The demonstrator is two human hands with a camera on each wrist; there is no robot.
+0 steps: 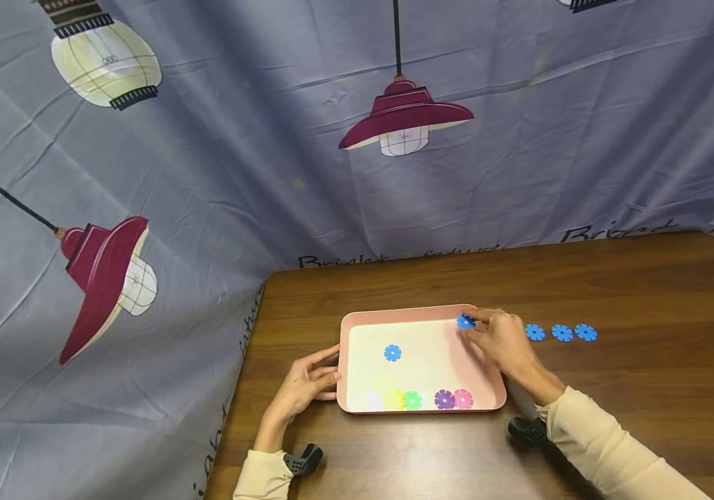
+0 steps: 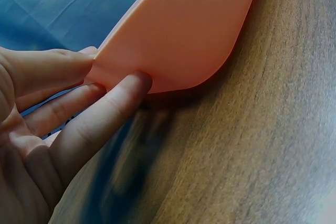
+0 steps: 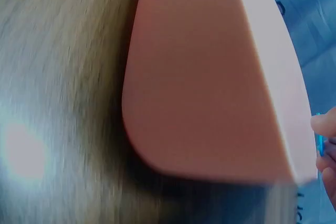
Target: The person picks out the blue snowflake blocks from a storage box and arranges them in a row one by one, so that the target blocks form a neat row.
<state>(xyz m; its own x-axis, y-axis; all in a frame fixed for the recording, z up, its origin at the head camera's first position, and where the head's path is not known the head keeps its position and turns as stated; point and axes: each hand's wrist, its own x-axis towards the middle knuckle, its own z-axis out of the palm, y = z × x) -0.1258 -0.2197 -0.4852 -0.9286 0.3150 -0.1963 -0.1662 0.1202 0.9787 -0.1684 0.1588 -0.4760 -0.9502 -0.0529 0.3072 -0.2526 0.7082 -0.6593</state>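
A shallow pink tray (image 1: pixel 419 316) sits on the wooden table. My left hand (image 1: pixel 304 383) rests at its left end; in the left wrist view the fingertips (image 2: pixel 139 81) touch the outer wall. Above the tray's far right corner my right hand (image 1: pixel 503 339) pinches a blue notched disc (image 1: pixel 466 321) between thumb and fingers. Another blue disc (image 1: pixel 392 353) lies flat inside the tray. Along the near wall are a yellow disc (image 1: pixel 394 399), a green disc (image 1: pixel 412 400), a purple disc (image 1: pixel 444 399) and a pink disc (image 1: pixel 463 398).
Right of the tray, three blue discs lie in a row on the table, the farthest one (image 1: pixel 585 332) at the right end. A grey-blue curtain (image 1: pixel 519 173) printed with lamps hangs behind the table (image 1: pixel 657 292). Each wrist wears a black device (image 1: pixel 527 430).
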